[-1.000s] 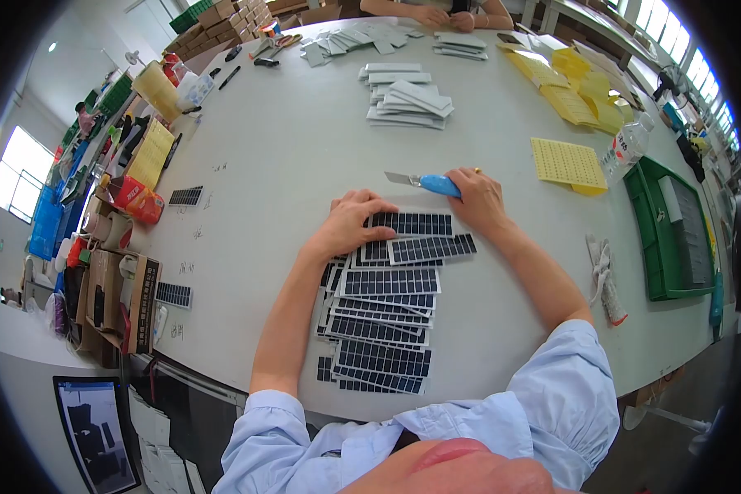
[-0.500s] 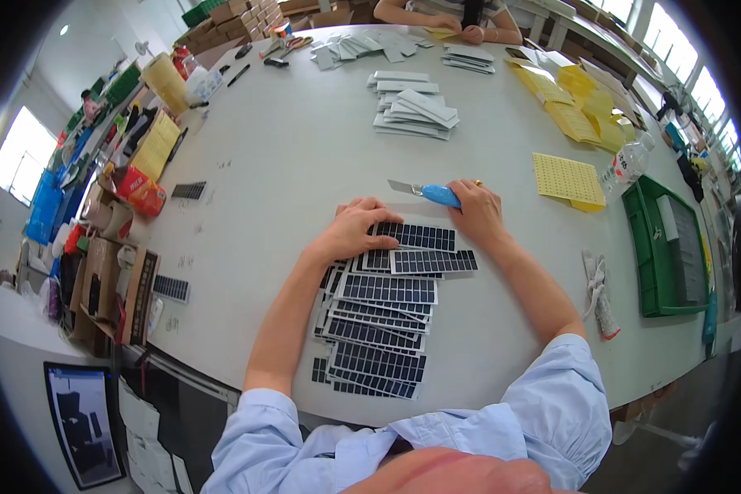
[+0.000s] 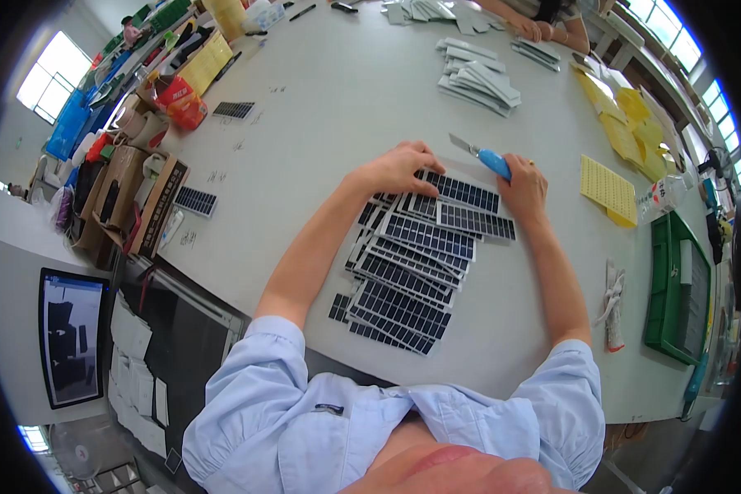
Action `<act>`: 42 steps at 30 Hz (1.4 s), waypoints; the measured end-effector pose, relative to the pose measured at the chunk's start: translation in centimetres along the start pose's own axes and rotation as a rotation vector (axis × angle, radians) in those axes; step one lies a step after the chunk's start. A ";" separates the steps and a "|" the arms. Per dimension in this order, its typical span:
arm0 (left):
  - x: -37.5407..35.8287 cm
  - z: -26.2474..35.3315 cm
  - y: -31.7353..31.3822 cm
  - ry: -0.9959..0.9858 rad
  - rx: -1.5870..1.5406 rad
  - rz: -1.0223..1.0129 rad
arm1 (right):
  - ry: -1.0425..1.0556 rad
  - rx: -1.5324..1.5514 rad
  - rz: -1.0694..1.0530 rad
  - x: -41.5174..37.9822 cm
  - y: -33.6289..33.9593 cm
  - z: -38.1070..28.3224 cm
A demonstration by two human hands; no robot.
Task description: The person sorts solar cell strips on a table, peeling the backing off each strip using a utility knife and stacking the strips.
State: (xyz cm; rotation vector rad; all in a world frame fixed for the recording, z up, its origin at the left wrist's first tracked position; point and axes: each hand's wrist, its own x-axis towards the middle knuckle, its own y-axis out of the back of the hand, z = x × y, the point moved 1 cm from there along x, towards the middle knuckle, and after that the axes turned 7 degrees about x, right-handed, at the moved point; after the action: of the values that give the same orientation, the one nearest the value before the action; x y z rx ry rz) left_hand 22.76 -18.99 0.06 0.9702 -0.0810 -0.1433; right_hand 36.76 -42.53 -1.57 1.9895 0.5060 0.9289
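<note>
My right hand [image 3: 524, 189] is wrapped round the blue handle of a utility knife [image 3: 493, 161], whose bare blade points up and left, away from me. My left hand [image 3: 399, 170] has its thumb and fingers at the left end of the farthest small solar panel [image 3: 468, 193], a dark strip with a pale grid. That panel lies flat on the table. Nearer my body spreads an overlapping pile of similar solar panels [image 3: 403, 306]. The left fingertips partly cover the panel's end.
White strips lie in a stack [image 3: 479, 78] beyond my hands. Yellow sticker sheets [image 3: 608, 189], a bottle [image 3: 665, 198], a glove [image 3: 614, 309] and a green tray [image 3: 657, 317] are rightward. Single panels [image 3: 196, 202] and cardboard boxes [image 3: 128, 193] stand left. Another person's hand [image 3: 528, 30] is at the far edge.
The camera view has tilted and turned, so the table appears shifted and rotated. Both hands keep nearly the same places at the panel and on the knife.
</note>
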 end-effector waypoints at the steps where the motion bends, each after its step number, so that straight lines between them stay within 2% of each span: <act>1: -0.1 0.2 0.1 0.030 -0.027 -0.003 | 0.006 0.007 0.011 0.1 0.0 0.0; 7: 0.1 0.2 0.0 0.011 -0.013 0.050 | -0.032 0.074 0.005 0.2 0.7 0.0; 10: 0.1 1.3 0.6 0.143 -0.118 0.018 | -0.087 0.169 0.034 1.2 2.4 0.1; 13: 0.1 1.5 0.8 0.139 -0.144 0.069 | -0.012 0.216 0.072 1.2 2.9 -0.2; 16: 0.0 1.4 0.6 0.183 -0.245 0.093 | -0.141 0.317 -0.016 1.6 4.4 -1.5; 17: 0.1 1.3 0.6 0.205 -0.312 0.123 | -0.086 0.348 0.032 1.8 4.3 -1.4; 18: 0.1 1.4 0.7 0.126 -0.183 0.216 | -0.080 0.348 0.028 1.9 4.2 -1.5; 20: 0.3 0.6 0.5 0.144 -0.230 0.231 | -0.262 0.571 -0.091 2.2 4.1 -1.8; 23: 0.4 0.3 0.3 0.178 -0.285 0.244 | -0.234 0.677 -0.113 2.8 3.4 -2.0; 25: 0.5 -0.2 0.2 0.190 -0.368 0.276 | -0.233 0.633 -0.180 2.9 3.4 -2.1; 27: 0.5 -0.4 0.2 0.220 -0.423 0.296 | -0.081 0.580 -0.168 2.8 3.1 -2.6; 30: 0.4 -0.3 0.6 0.240 -0.428 0.392 | -0.043 0.526 -0.255 2.1 3.2 -3.5; 31: 0.2 -0.1 0.7 0.240 -0.426 0.387 | -0.095 0.504 -0.346 2.1 3.6 -3.8; 34: 0.2 0.1 1.2 0.306 -0.477 0.409 | -0.180 0.484 -0.399 2.4 3.4 -3.0; 37: 0.2 -1.2 0.9 0.266 -0.813 0.325 | -0.228 0.547 -0.330 2.7 4.1 -3.2; 40: 0.2 -1.2 1.0 0.263 -0.928 0.341 | -0.248 0.627 -0.276 2.7 3.6 -2.4; 41: 0.1 -0.7 1.3 0.259 -0.927 0.342 | -0.246 0.625 -0.273 2.8 3.8 -2.6; 42: 0.1 -0.2 1.4 0.240 -0.795 0.342 | -0.312 0.657 -0.304 2.8 4.0 -2.9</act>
State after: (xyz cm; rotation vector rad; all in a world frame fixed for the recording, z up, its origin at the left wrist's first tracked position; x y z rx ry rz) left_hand 22.96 -18.05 1.14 0.1657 0.0330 0.2466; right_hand 36.33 -41.36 4.03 2.4802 0.9893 0.2588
